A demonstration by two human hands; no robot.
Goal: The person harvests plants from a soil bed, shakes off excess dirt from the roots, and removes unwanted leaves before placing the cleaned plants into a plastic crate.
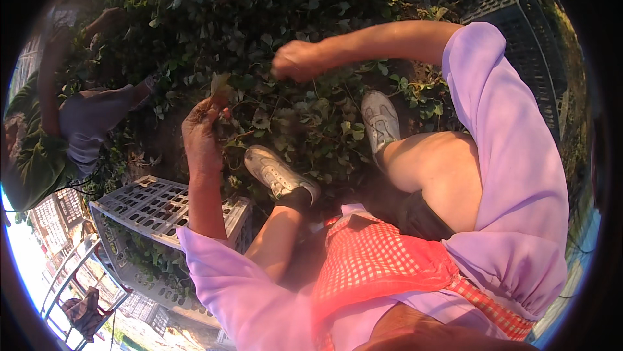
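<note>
Before me spreads a thick heap of leafy green plants [311, 112], between and beyond my white shoes. My left hand [202, 115] is raised at the heap's near left side, its fingers closed around a small leafy plant [220, 87] with a brownish base. Over the middle of the heap is my right hand [297, 60], curled and blurred by motion; whether anything is in it cannot be seen. Beneath my left forearm stands a pale plastic crate [160, 207] with slotted sides, and green leaves show inside it.
Dark green slotted crates [530, 54] stand at the right. A co-worker in a dark green top [39, 166] sits at the left with an arm over the plants. Behind the pale crate are a metal frame [73, 273] with a dark cloth and more crates [61, 210].
</note>
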